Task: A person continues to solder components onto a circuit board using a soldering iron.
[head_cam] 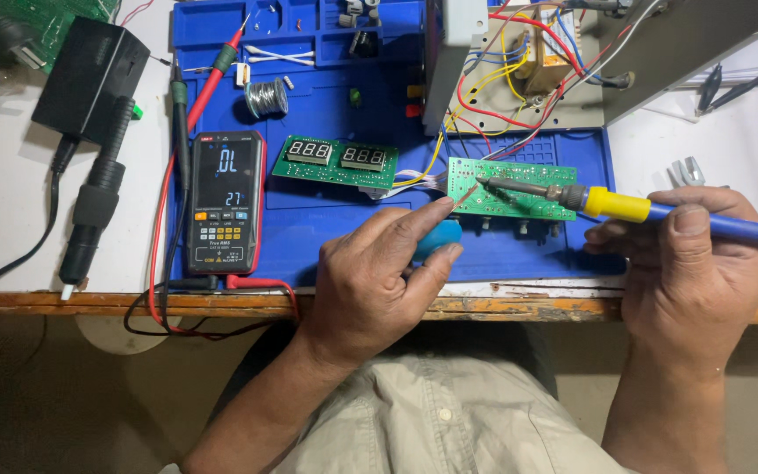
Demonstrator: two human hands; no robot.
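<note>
Green rectangular circuit board (511, 189) flat on the blue silicone work mat (326, 233), toward the mat's right edge, joined by a bundle of coloured wires (423, 180) to a second green board with two red-digit displays (337, 161) nearer the mat's middle. Soldering iron with yellow collar and blue handle (633, 209) lying across the first board from the right, metal tip resting near the board's left end. Right hand (690, 263) wrapped around the blue handle, thumb on top, just off the mat's right edge and over the bench's front edge. Left hand (375, 281) closed around a teal rounded object (439, 239), mostly hidden in the palm, forefinger stretched toward the board's lower left corner; thin strand at the fingertip, too fine to tell apart. Hand just beside the board, at the mat's front edge.

Further out: black and red digital multimeter (225, 202) on the mat's left edge, its red and black probes (212, 75) lying toward the back left corner; small spool of solder wire (267, 98) behind the display board; black power adapter (89, 79) on the bench's left side; opened grey chassis with a transformer (541, 66) at the back right.
</note>
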